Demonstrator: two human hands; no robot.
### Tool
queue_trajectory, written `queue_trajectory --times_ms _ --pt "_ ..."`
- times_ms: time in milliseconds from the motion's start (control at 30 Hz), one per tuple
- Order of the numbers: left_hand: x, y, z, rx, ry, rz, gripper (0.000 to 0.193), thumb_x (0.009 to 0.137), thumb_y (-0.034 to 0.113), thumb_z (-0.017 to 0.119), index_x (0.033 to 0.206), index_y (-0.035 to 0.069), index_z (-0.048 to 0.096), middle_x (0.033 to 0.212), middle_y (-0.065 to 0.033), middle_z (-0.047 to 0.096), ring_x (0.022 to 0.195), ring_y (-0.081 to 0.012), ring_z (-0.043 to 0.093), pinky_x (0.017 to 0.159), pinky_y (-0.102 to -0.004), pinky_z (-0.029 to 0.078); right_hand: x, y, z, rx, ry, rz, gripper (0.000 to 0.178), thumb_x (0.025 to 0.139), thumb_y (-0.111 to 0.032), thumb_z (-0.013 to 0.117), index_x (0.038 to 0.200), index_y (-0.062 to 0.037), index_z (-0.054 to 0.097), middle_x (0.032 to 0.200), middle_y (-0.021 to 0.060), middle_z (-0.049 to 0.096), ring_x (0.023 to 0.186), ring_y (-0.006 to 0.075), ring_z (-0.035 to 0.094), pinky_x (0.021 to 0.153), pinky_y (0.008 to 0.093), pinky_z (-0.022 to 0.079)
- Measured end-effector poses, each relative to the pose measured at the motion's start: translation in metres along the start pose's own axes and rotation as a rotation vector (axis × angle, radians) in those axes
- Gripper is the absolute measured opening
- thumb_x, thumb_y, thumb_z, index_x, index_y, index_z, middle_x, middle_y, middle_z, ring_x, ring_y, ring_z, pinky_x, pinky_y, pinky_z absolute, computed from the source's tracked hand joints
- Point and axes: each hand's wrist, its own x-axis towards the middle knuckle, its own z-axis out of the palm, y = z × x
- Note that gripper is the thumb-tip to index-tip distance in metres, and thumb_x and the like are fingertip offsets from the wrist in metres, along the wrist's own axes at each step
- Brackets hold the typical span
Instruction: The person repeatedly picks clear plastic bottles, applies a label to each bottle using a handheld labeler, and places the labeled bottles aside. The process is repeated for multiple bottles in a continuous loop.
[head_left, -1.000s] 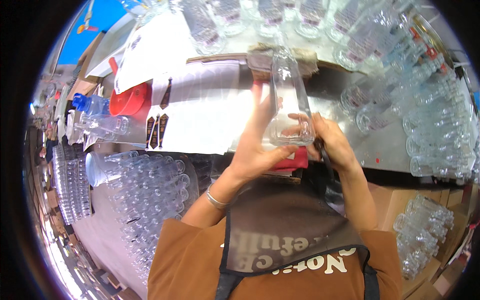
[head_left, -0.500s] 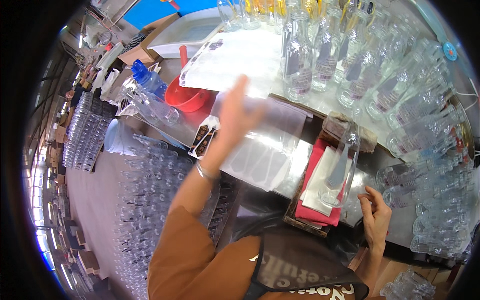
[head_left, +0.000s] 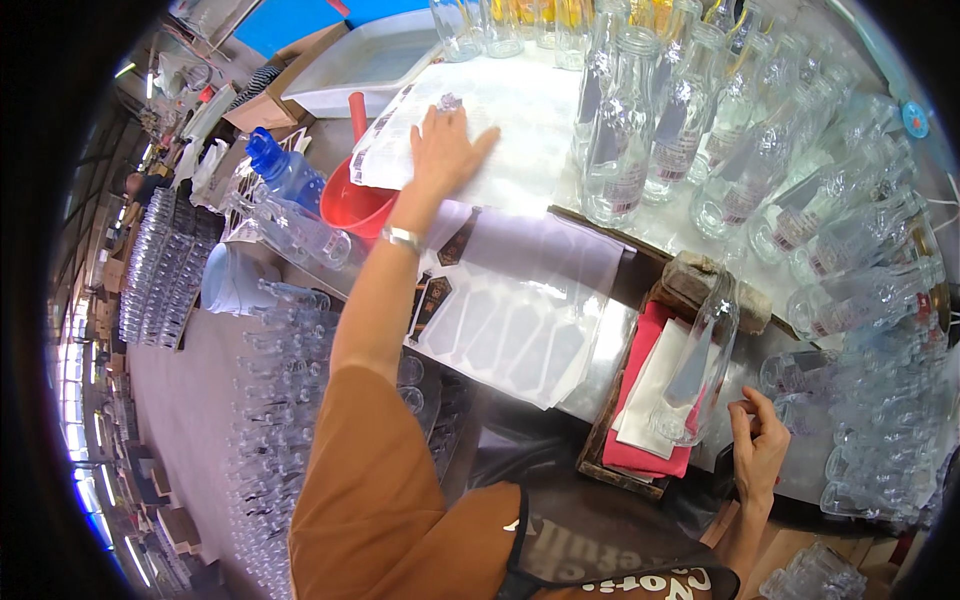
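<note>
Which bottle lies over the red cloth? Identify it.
The clear glass bottle left of the right hand, neck at the brown block; no other lies over the red cloth.

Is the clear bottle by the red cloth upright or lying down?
The bottle is lying down: its body stretches along the red cloth and white layer, its neck over the brown block.
</note>
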Motion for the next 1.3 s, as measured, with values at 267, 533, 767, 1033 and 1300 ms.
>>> queue_trajectory --times_ms 267,533,767,1033,1300 --pt "-0.076 0.028 -0.027 -0.285 0.140 0.238 0.078 0.094 0.054 0.060 0.140 -0.007 0.050 0.147 -0.0280 0.047 0.141 -0.0402 0.039 0.117 -0.0533 0.028 -0.007 0.002 -0.005 0.007 0.011 -0.061 0.031 0.090 -0.010 0.070 0.118 0.0018 0.068 0.088 0.0095 0.073 0.056 0.0111 0.053 0.055 0.0266 0.044" --pt "0.023 -0.008 0.008 -0.027 -0.027 0.093 0.077 0.095 0.061 0.049 0.126 -0.008 0.061 0.137 -0.0270 0.056 0.127 -0.0385 0.054 0.110 -0.0494 0.037 -0.014 -0.007 -0.001 0.065 -0.037 -0.125 0.029 0.091 -0.008 0.069 0.118 0.0019 0.067 0.085 0.0061 0.071 0.059 0.0069 0.051 0.055 0.0244 0.042" --pt "-0.085 0.057 -0.020 -0.179 0.052 0.383 0.061 0.090 0.044 0.065 0.124 -0.006 0.060 0.133 -0.0223 0.059 0.124 -0.0382 0.054 0.107 -0.0485 0.039 -0.020 0.008 -0.002 0.012 -0.045 -0.099 0.029 0.090 -0.008 0.069 0.117 0.0023 0.068 0.085 0.0077 0.071 0.056 0.0083 0.047 0.053 0.0256 0.040" --pt "-0.111 0.040 -0.017 -0.163 0.220 0.457 0.059 0.085 0.023 0.075 0.135 0.000 0.055 0.143 -0.0173 0.053 0.134 -0.0348 0.048 0.113 -0.0487 0.035 -0.018 -0.007 0.004 0.164 -0.160 -0.120 0.048 0.082 -0.007 0.075 0.128 0.0011 0.063 0.096 0.0076 0.072 0.056 0.0069 0.045 0.053 0.0237 0.040" --pt "-0.145 0.077 -0.030 -0.453 0.297 0.431 0.014 0.090 0.010 0.070 0.102 0.003 0.073 0.107 -0.0103 0.074 0.101 -0.0293 0.069 0.090 -0.0368 0.053 -0.029 -0.017 0.029 0.013 -0.086 -0.211 0.074 0.076 -0.015 0.080 0.143 -0.0042 0.051 0.106 0.0165 0.066 0.083 0.0333 0.067 0.071 0.0407 0.053"
